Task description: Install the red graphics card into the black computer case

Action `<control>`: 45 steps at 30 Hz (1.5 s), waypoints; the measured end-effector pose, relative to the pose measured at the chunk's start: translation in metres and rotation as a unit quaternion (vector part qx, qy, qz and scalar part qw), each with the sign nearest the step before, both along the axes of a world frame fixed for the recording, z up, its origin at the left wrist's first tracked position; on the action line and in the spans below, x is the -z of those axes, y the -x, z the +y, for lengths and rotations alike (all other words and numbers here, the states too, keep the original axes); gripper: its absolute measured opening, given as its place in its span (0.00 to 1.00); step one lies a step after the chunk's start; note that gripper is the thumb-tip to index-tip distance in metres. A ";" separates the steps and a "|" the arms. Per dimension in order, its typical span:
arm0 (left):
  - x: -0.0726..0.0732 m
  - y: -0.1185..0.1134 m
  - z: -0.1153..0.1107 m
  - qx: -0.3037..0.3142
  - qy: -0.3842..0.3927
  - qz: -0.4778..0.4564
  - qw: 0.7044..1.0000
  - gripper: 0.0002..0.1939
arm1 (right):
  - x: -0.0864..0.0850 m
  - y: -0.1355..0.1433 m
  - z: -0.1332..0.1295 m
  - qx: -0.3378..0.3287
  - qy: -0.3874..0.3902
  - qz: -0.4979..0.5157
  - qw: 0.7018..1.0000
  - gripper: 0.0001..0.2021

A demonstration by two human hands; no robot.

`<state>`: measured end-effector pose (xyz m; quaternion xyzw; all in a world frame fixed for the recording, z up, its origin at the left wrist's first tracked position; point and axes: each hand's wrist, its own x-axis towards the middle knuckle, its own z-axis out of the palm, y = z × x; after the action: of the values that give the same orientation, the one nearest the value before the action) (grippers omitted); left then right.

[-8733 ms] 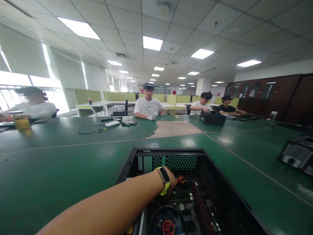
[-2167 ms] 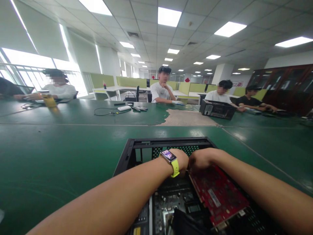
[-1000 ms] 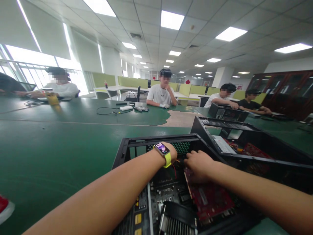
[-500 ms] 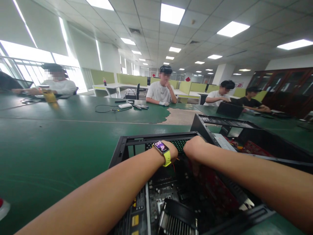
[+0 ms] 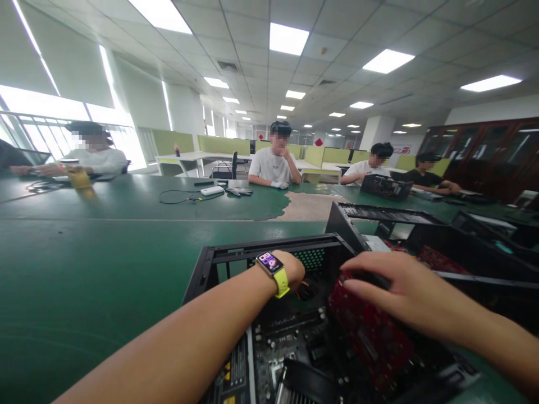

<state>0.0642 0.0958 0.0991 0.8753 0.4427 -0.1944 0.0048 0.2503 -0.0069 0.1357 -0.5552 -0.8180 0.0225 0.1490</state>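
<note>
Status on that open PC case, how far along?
Done: the case lies open, board exposed. In hand: left hand reaches deep inside at the back; right hand rests on the red card, which sits tilted. Left: card not yet lying level.

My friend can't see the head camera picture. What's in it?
Two bare arms reach into an open black computer case on a green table; the right hand rests on a red circuit card, the left hand reaches deeper inside.

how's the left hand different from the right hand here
The left hand wears a yellow-strapped watch and reaches deep into the open computer case, fingers hidden. The right hand is bare-wristed, fingers spread flat over the red circuit board. Both are inside the case.
</note>
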 end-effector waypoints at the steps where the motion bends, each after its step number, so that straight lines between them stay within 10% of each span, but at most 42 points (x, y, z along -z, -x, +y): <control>1: -0.006 -0.001 -0.003 -0.004 0.009 0.023 1.000 0.14 | 0.004 -0.027 -0.009 0.042 -0.041 0.050 0.997 0.22; 7: -0.046 0.018 -0.022 0.094 0.025 -0.002 0.995 0.13 | 0.086 -0.159 -0.001 0.174 -0.209 0.012 0.962 0.26; 17: -0.060 0.041 -0.017 0.052 -0.042 -0.125 0.990 0.03 | 0.163 -0.202 0.056 0.269 -0.322 -0.088 0.903 0.25; 20: -0.059 0.041 -0.011 0.039 -0.041 -0.123 0.991 0.02 | 0.142 -0.184 0.113 0.268 -0.317 -0.104 0.904 0.27; 25: -0.058 0.044 -0.009 0.028 -0.043 -0.143 0.988 0.02 | 0.032 -0.053 0.223 0.207 -0.071 -0.129 0.967 0.33; 29: -0.057 0.044 -0.013 0.023 -0.040 -0.130 0.990 0.03 | -0.017 0.021 0.225 0.050 -0.078 -0.122 0.988 0.24; 38: -0.057 0.021 -0.024 0.013 0.042 0.019 0.999 0.12 | -0.004 0.051 0.060 -0.013 0.022 -0.189 0.982 0.15; 45: -0.053 0.015 -0.022 0.025 0.073 0.080 0.994 0.17 | 0.018 0.087 0.067 -0.121 0.188 -0.293 0.930 0.18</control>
<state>0.0491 0.0739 0.1517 0.8653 0.4039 -0.2954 0.0282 0.1638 0.0599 0.1178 -0.4514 -0.8671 0.0296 -0.2085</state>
